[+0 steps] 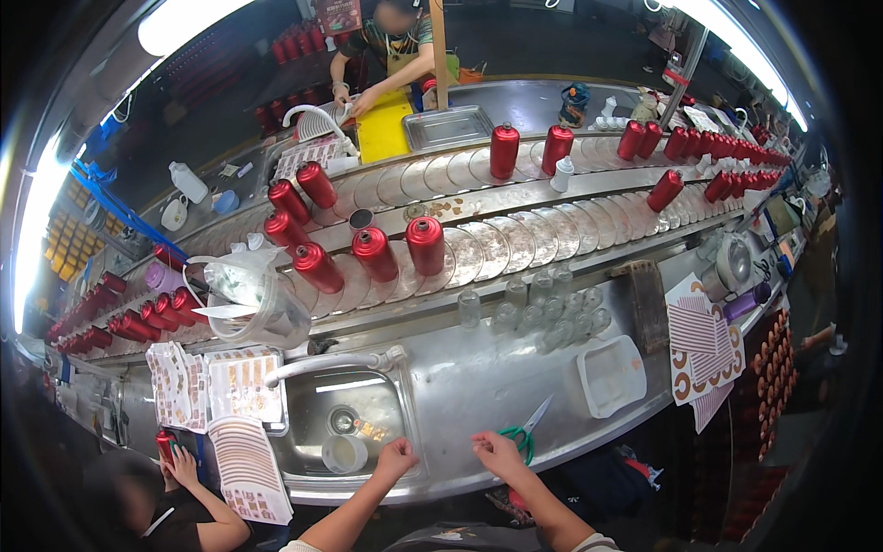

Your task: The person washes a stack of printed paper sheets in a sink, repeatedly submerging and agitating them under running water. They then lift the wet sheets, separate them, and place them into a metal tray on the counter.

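My left hand (395,458) is held over the right rim of the steel sink (317,397), its fingers curled in. To its right, my right hand (498,454) hovers above the front edge of the metal counter (460,396), fingers also bent together. Whatever either hand may pinch is hidden or too small to make out. Scissors (525,435) with green handles lie right beside my right hand, blades pointing away. Inside the sink is a small, whitish round tub (345,453). Sheets of printed strips (248,469) lie left of the sink.
Red bottles (425,247) stand on the conveyor's round plates (501,248). Clear glass bottles (543,308), a white tray (612,375) and striped sheets (704,336) lie rightward. A bucket (262,308) sits behind the faucet (331,361). Two co-workers (395,55) handle items, far and left.
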`<action>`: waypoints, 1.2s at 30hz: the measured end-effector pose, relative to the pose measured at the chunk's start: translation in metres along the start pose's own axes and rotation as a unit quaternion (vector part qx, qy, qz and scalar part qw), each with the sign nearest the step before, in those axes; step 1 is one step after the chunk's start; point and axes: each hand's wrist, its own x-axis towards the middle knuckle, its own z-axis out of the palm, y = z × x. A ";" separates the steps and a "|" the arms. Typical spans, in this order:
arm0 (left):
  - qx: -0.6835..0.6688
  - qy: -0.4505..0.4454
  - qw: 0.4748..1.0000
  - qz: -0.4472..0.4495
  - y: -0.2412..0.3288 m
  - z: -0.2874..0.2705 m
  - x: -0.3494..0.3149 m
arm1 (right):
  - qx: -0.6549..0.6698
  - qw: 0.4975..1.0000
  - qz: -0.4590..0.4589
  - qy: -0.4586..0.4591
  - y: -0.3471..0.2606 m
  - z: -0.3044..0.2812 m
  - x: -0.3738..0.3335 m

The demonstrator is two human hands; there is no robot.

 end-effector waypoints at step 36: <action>-0.034 -0.012 0.999 0.006 -0.011 0.004 0.018 | -0.001 0.999 0.031 -0.018 0.001 -0.002 0.011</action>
